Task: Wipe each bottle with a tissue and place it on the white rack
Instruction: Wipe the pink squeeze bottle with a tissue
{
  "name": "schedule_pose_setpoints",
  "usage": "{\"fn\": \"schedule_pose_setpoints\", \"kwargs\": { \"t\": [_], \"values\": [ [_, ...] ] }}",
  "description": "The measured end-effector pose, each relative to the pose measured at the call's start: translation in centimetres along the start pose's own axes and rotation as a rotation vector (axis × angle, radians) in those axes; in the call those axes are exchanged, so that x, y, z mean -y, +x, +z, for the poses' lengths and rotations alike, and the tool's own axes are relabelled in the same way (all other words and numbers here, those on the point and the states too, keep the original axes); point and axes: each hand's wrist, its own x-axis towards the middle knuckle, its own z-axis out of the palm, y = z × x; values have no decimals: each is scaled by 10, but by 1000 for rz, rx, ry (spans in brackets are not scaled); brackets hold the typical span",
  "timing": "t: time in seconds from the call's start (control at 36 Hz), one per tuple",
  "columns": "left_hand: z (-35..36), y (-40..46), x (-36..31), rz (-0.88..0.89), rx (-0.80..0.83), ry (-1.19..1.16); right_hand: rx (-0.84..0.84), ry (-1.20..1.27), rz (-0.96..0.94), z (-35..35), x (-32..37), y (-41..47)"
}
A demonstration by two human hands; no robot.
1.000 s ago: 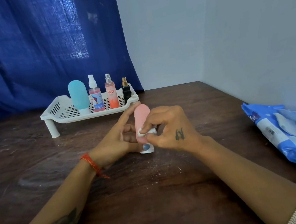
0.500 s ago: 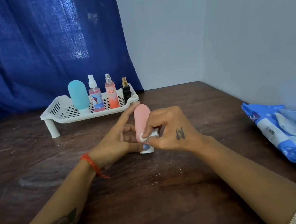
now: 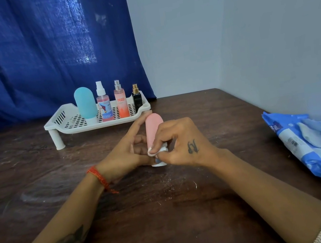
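The left hand (image 3: 127, 155) should steady the pink bottle (image 3: 154, 129) upright mid-table while the right hand (image 3: 180, 144), pinching the tissue (image 3: 157, 151), rubs probably its lower part.

The orange spray bottle (image 3: 121, 103) on the white rack (image 3: 72, 126) reads "ENVADE"; other labels are illegible.

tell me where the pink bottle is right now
In the head view the pink bottle stands upright on the table at centre, between the left hand and right hand, just in front of the white rack.
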Motion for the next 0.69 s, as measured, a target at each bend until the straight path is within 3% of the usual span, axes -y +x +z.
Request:
{"fn": "schedule_pose_setpoints", "kwargs": {
  "t": [0.17, 0.25, 0.33, 0.39, 0.58, 0.69],
  "values": [
    [-1, 1, 2, -25, 3, -1, -11, -55, 94, -9, -7, -1],
    [-1, 1, 2, -19, -4, -3, -188, -54, 105, -10, -9, 0],
    [0, 1, 2, -11, -12, 11, -426, 136, 172, -10, -5, 5],
    [1, 1, 1, -17, -15, 22, -471, 247, 232, -8, -2, 7],
    [1, 1, 0, 20, -3, 2, -362, -41, 122, 5, -8, 5],
    [1, 0, 1, 15, -8, -35, -225, -49, 66, 1, -6, 3]
  ]
}}
